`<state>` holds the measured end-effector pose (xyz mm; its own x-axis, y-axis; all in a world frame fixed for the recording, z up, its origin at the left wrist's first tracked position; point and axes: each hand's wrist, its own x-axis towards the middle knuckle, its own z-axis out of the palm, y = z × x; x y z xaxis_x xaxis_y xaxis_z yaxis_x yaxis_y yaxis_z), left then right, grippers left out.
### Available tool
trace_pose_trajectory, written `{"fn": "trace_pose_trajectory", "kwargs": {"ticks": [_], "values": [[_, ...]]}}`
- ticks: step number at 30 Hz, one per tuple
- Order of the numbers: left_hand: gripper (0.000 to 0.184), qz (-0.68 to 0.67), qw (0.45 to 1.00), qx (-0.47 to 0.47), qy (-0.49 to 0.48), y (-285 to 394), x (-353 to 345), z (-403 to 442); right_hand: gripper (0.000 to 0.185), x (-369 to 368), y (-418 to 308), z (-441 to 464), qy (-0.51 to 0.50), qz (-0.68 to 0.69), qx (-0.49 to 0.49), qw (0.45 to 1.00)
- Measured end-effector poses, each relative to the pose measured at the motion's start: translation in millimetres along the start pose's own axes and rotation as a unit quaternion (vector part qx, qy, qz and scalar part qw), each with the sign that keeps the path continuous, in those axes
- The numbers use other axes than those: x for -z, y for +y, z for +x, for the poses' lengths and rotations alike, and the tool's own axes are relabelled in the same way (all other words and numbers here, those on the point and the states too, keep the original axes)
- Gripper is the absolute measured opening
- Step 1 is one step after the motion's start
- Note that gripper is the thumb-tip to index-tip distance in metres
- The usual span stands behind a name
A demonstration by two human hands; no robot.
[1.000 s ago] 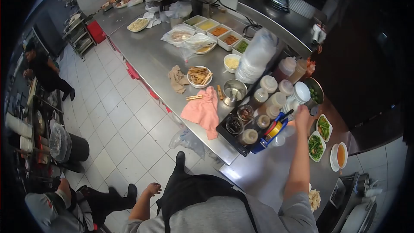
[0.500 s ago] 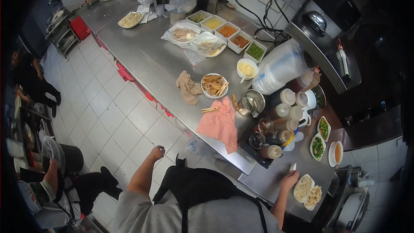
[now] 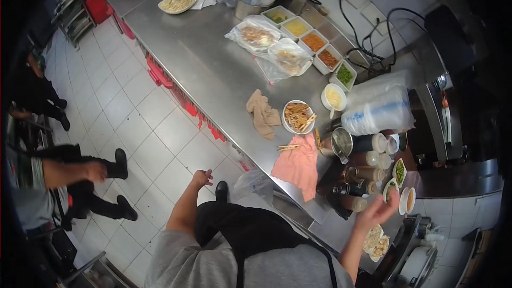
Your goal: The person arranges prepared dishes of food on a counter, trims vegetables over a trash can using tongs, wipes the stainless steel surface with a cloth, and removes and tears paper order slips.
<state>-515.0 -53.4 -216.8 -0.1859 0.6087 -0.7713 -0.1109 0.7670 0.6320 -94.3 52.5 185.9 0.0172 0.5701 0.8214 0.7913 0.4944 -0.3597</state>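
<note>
My left hand (image 3: 202, 177) hangs over the tiled floor beside the counter, fingers loosely apart and holding nothing. My right hand (image 3: 377, 212) is raised over the lower counter at the right, fingers spread, with nothing visible in it. It partly covers a dish of greens (image 3: 391, 185); a second dish of greens (image 3: 400, 172) lies behind. Close to that hand are a bowl of orange sauce (image 3: 409, 201), sauce bottles (image 3: 354, 202) and two white dishes of pale food (image 3: 374, 239). Left of the bottles lie a pink cloth (image 3: 298, 168) and a clothespin (image 3: 288, 148).
A bowl of clothespins (image 3: 290, 126) and a brown cloth (image 3: 263, 114) sit on the steel counter (image 3: 197, 58). Further back are bagged dishes (image 3: 269, 48), several topping tubs (image 3: 313, 42) and a plastic roll (image 3: 378, 109). A co-worker (image 3: 80, 181) stands at the left.
My right hand has lifted away from the dishes, and the white item it held no longer shows. My left fingers have loosened. The view has shifted; the nearer co-worker's arm has swung forward.
</note>
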Motion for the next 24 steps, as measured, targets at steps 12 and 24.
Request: {"fn": "trace_pose_trajectory", "kwargs": {"ticks": [12,24], "values": [[0.073,-0.146,0.95,-0.091,0.26,29,69,91,0.023,-169,-36,-124,-0.409,0.034,0.09,0.908],[0.07,-0.454,0.82,-0.223,0.269,181,174,236,0.012,-167,-39,-132,-0.456,0.011,-0.01,0.89]]}}
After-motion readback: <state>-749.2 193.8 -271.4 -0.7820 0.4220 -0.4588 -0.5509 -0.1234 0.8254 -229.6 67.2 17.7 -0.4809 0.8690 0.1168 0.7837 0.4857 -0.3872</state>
